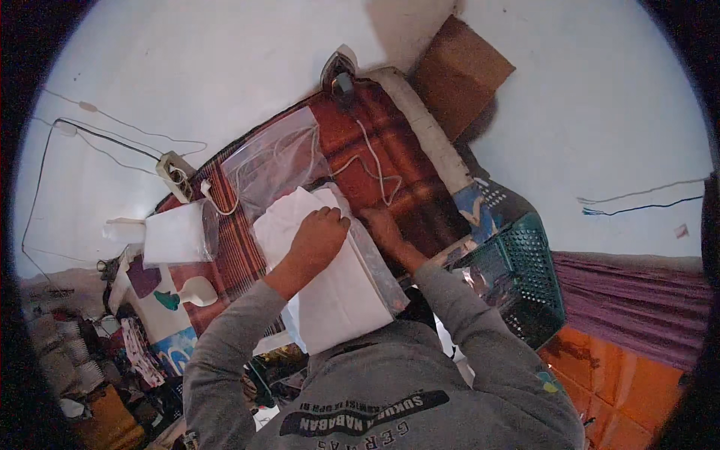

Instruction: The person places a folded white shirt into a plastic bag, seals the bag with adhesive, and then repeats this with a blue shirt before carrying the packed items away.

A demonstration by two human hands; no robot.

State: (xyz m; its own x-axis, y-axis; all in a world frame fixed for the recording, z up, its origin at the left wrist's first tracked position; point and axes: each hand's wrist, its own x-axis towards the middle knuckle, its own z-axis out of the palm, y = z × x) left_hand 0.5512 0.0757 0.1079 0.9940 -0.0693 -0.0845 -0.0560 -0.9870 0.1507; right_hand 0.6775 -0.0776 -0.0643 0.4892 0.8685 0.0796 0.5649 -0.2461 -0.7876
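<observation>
A folded white cloth (pixel 337 292) lies before me and reaches down to the front of my sweatshirt. Clear plastic (pixel 388 273) shows along its right side; whether the cloth is inside it or on top, I cannot tell. My left hand (pixel 322 233) rests on the upper part of the cloth, fingers curled; any grip is hidden. Beside the cloth's right edge is my right hand (pixel 383 232), at the plastic's border, its fingertips blurred. Beyond the cloth, a clear plastic bag (pixel 275 149) lies flat on the red-brown striped and checked blanket (pixel 416 174).
An iron (pixel 340 79) stands at the far edge, its cord (pixel 365 140) crossing the blanket. To the left are a power strip (pixel 175 174), a stack of plastic bags (pixel 179 233) and a white-and-green spray bottle (pixel 194 292). A green basket (pixel 526 264) and a cardboard box (pixel 464 73) are at right.
</observation>
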